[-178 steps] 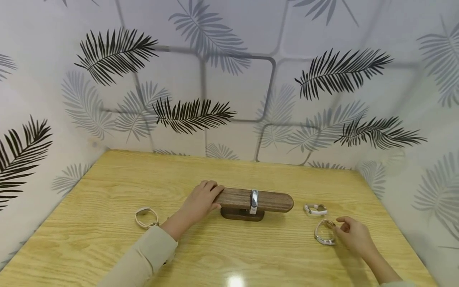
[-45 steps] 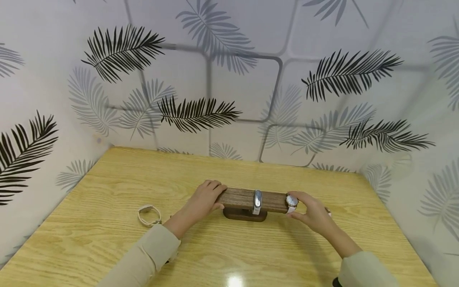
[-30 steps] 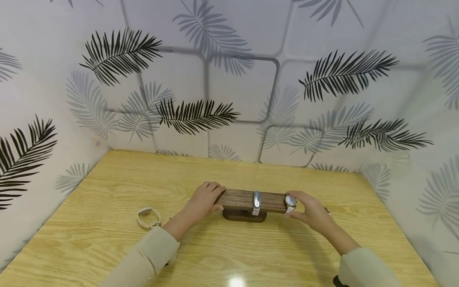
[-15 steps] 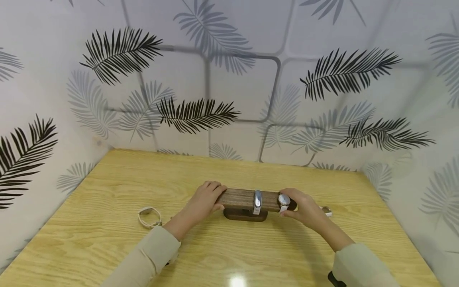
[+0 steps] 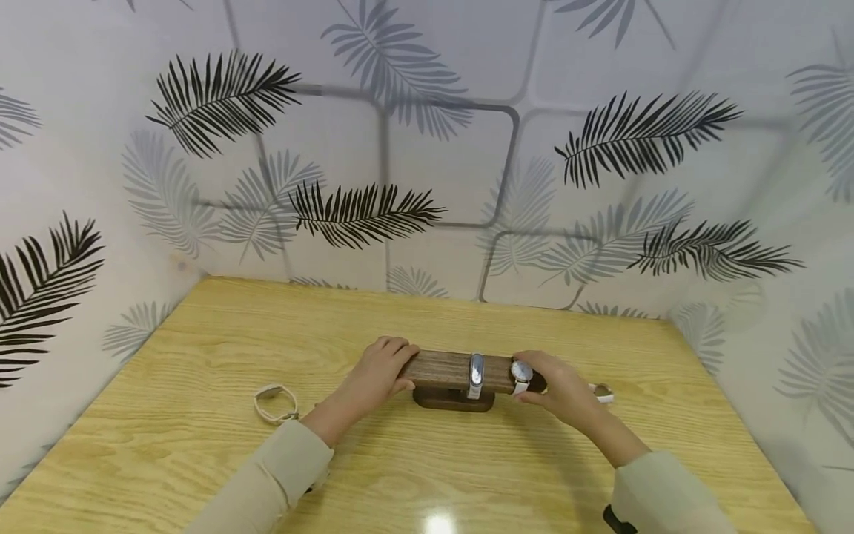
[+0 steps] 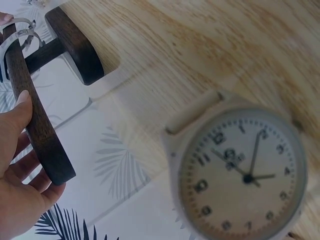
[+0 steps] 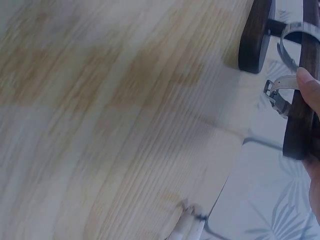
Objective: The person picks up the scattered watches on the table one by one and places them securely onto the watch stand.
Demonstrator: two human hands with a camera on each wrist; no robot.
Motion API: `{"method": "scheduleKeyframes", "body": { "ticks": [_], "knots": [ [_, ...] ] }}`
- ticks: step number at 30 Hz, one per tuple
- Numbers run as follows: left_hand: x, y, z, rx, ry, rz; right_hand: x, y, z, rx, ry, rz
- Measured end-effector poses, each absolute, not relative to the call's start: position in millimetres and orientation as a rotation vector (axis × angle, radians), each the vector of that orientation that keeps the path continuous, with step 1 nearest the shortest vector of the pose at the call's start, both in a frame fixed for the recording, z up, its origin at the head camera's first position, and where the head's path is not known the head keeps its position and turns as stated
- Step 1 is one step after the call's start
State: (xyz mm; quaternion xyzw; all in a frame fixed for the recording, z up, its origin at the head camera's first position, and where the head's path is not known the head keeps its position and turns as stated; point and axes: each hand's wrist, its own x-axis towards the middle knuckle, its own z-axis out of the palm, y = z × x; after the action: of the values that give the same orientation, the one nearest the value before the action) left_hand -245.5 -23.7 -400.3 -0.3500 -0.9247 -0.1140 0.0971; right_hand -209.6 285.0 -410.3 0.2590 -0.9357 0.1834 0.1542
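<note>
A dark wooden watch stand (image 5: 440,368) with a horizontal bar on a short foot stands mid-table. My left hand (image 5: 376,372) grips the bar's left end, fingers curled round it in the left wrist view. Near the middle of the bar sits a silver-grey fitness band (image 5: 477,374). Toward the right end, a round-faced wristwatch (image 5: 522,371) with a white strap loops round the bar. My right hand (image 5: 559,386) pinches it between thumb and fingers; its buckle (image 7: 268,89) hangs below the bar in the right wrist view.
A cream-strapped watch (image 5: 276,404) lies on the wooden table (image 5: 414,467) at left. Another white-strapped watch (image 5: 603,394) lies behind the right wrist, partly hidden. A large watch face (image 6: 245,175) fills the left wrist view's lower right. Leaf-patterned wall covering (image 5: 427,170) encloses the table's back and sides.
My right hand has taken the nearer right-hand watch from the table onto the bar's right end, and lately slid it left toward the fitness band. My left hand has kept its grip.
</note>
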Motion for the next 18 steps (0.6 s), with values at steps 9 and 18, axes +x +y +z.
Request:
{"method": "scheduleKeyframes", "body": {
  "ticks": [9,18],
  "knots": [
    [-247.3,-23.9,-404.2,-1.069,-2.704,-0.288,-213.0,267.9,-412.2,0.745,-2.695,0.526],
    [-248.1,-27.2,-404.4,-1.053,-2.705,-0.294,-214.1,263.1,-409.5,0.766,-2.682,0.516]
  ]
}}
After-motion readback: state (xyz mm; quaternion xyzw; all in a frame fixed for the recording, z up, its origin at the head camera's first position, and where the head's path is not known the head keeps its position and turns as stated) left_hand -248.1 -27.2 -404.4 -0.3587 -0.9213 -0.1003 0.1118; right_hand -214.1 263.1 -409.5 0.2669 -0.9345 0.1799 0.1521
